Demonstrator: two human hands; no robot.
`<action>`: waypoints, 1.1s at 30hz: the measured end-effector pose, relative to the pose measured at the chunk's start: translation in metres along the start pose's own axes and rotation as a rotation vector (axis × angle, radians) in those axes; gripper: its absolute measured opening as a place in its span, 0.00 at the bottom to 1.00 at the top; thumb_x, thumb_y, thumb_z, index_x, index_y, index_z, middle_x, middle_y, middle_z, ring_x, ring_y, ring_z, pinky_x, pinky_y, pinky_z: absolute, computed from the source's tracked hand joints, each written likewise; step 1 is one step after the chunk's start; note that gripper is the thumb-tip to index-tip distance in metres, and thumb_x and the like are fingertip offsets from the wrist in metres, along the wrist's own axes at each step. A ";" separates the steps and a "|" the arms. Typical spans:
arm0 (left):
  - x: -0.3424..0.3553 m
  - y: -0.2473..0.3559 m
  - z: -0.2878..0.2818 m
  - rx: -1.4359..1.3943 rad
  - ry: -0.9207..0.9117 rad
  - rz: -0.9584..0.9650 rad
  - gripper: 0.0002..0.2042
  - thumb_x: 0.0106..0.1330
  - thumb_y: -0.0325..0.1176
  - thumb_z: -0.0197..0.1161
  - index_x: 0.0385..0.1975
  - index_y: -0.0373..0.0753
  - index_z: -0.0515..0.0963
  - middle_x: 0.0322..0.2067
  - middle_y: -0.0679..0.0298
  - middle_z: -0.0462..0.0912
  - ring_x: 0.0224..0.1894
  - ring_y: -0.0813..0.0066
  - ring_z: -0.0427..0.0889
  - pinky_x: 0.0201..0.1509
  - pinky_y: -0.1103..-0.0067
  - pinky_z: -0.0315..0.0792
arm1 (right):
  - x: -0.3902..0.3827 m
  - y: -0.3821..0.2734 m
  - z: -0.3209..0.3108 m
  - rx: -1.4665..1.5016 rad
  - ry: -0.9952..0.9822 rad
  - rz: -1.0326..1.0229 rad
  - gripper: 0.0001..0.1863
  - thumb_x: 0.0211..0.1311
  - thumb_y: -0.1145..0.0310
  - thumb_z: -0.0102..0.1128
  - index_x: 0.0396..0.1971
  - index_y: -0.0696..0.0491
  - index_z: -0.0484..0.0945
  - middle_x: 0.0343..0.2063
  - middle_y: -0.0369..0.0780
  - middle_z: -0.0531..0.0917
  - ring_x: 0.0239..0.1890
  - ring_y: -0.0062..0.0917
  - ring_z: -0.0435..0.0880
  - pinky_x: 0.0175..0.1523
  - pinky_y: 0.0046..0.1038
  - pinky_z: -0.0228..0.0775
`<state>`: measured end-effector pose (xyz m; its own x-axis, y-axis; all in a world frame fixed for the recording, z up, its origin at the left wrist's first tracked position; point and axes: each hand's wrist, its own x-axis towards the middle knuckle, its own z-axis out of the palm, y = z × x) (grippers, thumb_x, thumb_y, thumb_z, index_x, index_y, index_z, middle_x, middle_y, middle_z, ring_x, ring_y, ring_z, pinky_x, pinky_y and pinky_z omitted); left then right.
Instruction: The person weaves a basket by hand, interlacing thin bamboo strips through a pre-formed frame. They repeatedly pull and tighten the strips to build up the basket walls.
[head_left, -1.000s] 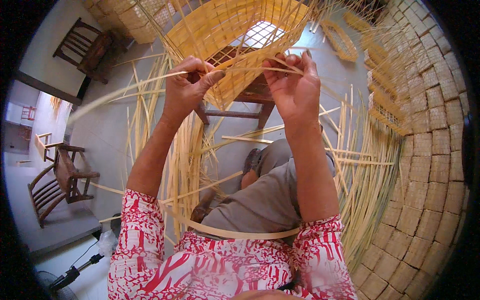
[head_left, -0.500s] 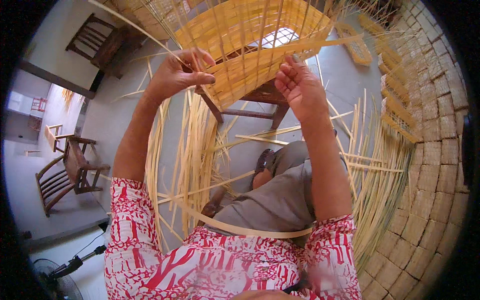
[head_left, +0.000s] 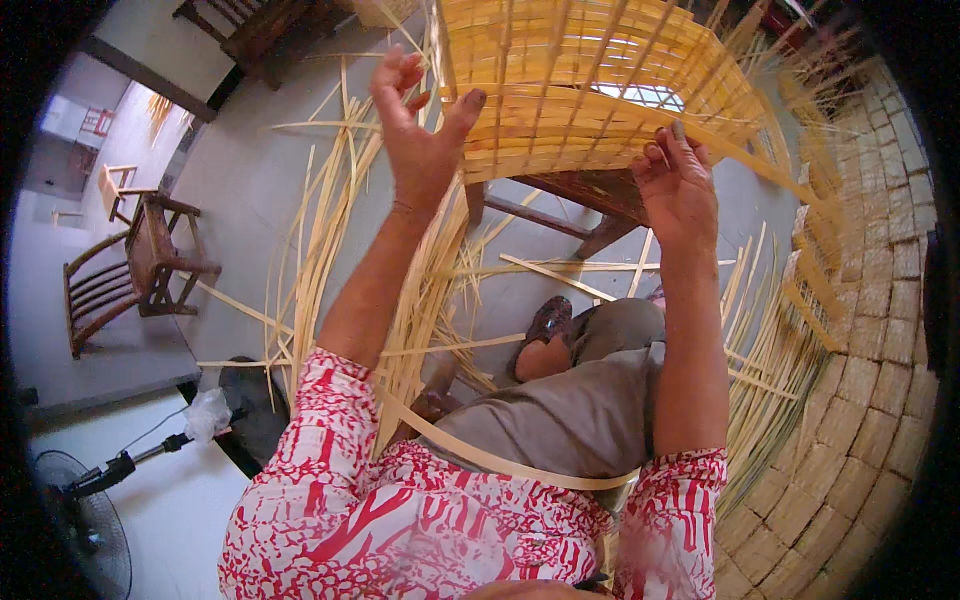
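An unfinished yellow basket (head_left: 540, 150), woven from flat bamboo strips, rests on a dark wooden stool (head_left: 600, 192), its upright stakes sticking up. At the basket's left corner is my left hand (head_left: 420, 150), fingers spread, with the thumb tip against or just in front of the weave. My right hand (head_left: 682, 195) pinches a bamboo strip (head_left: 755, 160) between thumb and fingers at the near wall; the strip's free end runs out to the right. Another pale strip (head_left: 500, 465) curves across my lap.
Long loose bamboo strips (head_left: 325, 230) lie on the floor at left, with more strips (head_left: 750, 400) at right. Stacked woven pieces (head_left: 850, 400) line the right side. A wooden chair (head_left: 150, 260) and a fan (head_left: 85, 520) stand at left.
The view has swung left, so the basket sits further right in it. My left hand has opened away from the basket's left corner; the right hand still pinches the strip.
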<state>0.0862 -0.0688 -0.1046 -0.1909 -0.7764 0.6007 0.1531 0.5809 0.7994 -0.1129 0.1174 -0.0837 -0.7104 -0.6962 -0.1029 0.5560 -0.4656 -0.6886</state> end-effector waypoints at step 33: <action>0.008 0.073 0.090 0.396 -0.478 0.629 0.10 0.63 0.26 0.64 0.44 0.40 0.79 0.42 0.58 0.82 0.41 0.58 0.84 0.41 0.73 0.79 | -0.005 -0.009 0.002 -0.131 0.160 -0.164 0.04 0.67 0.71 0.61 0.37 0.51 0.76 0.32 0.35 0.81 0.33 0.21 0.80 0.40 0.27 0.75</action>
<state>0.0087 -0.0106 -0.0402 -0.5832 -0.1507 0.7982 0.0361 0.9769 0.2107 -0.1134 0.1241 -0.0761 -0.8515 -0.5171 -0.0873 0.3745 -0.4831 -0.7914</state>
